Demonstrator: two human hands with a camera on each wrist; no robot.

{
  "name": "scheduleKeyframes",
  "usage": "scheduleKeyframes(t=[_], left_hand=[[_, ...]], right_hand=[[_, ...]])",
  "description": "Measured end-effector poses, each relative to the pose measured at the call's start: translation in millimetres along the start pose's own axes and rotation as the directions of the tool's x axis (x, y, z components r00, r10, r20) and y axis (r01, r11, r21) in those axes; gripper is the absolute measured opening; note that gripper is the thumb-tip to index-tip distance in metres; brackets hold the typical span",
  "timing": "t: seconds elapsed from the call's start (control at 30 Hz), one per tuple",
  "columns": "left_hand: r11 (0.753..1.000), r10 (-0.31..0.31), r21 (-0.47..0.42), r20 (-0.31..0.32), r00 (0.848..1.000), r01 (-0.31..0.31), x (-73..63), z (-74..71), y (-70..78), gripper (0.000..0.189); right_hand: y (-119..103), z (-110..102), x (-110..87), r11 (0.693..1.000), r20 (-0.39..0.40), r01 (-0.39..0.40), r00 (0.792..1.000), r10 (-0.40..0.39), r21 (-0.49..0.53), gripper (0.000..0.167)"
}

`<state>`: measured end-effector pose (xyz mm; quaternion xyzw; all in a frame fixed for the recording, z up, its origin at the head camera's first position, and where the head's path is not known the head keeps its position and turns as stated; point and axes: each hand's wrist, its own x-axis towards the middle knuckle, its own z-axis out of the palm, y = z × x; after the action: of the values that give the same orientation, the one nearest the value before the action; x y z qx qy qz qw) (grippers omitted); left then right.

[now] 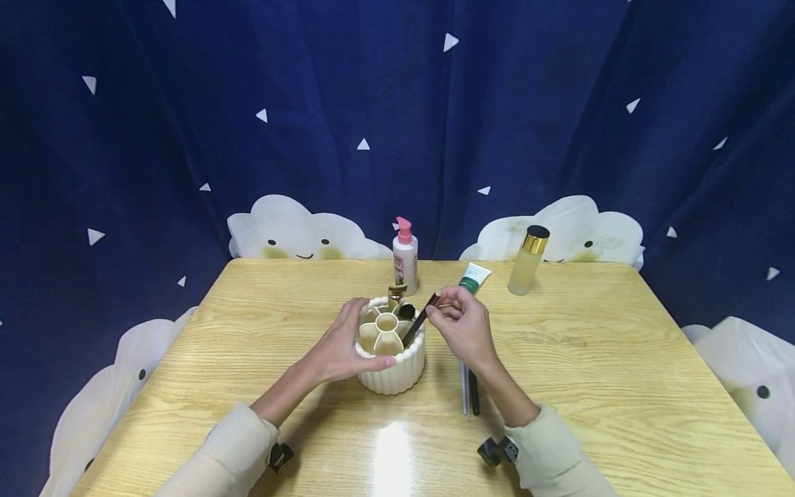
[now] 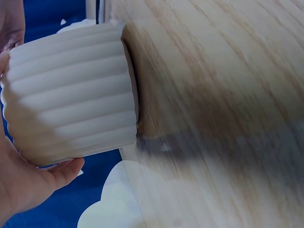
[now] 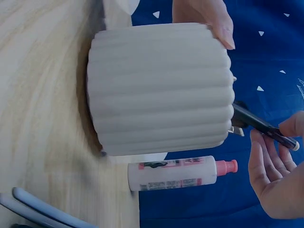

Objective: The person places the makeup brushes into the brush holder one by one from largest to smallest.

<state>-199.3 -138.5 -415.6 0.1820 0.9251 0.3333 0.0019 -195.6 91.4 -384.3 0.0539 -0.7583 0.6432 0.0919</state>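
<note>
A cream ribbed makeup holder point(image 1: 393, 373) with petal-shaped compartments stands upright on the table. My left hand point(image 1: 340, 345) grips it near the rim, thumb on the near side and fingers round the far left; its thumb also shows in the left wrist view. My right hand point(image 1: 462, 323) pinches a slim black cosmetic pen point(image 1: 419, 324) by its upper end. The pen leans, its lower end inside a right-hand compartment; that tip is hidden. A dark makeup brush point(image 1: 406, 312) and a gold-coloured item point(image 1: 396, 295) sit in the rear compartments.
A white pump bottle with a pink top point(image 1: 406, 262) stands behind the holder. A white and green tube point(image 1: 475, 276) lies beyond my right hand, with thin sticks point(image 1: 475, 395) beneath my wrist. Farther right stands a gold-collared bottle point(image 1: 525, 266). A blue curtain point(image 1: 397, 103) hangs behind the table.
</note>
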Motion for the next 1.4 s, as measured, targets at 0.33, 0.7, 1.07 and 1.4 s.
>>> scheduleKeyframes(t=[0.33, 0.7, 1.07, 1.4], left_hand=[[0.999, -0.043, -0.011, -0.009, 0.999, 0.043, -0.7, 0.8, 3.9, 0.118], [0.999, -0.048, -0.018, -0.015, 0.999, 0.048, -0.9, 0.6, 4.8, 0.119], [0.999, -0.048, -0.020, -0.018, 0.999, 0.047, -0.6, 0.4, 4.4, 0.120], [0.999, -0.054, -0.002, -0.010, 0.999, 0.054, -1.0, 0.3, 4.9, 0.122]], right_hand=[[5, 3, -4.7, 0.990, 0.009, 0.042, 0.999, -0.041, -0.133, 0.014], [15, 6, -4.6, 0.932, 0.071, 0.198, 0.980, -0.185, -0.304, 0.010], [19, 7, -5.4, 0.901, 0.131, 0.255, 0.966, -0.223, -0.350, 0.006], [17, -14, -7.4, 0.911, 0.165, 0.210, 0.973, -0.160, -0.355, 0.011]])
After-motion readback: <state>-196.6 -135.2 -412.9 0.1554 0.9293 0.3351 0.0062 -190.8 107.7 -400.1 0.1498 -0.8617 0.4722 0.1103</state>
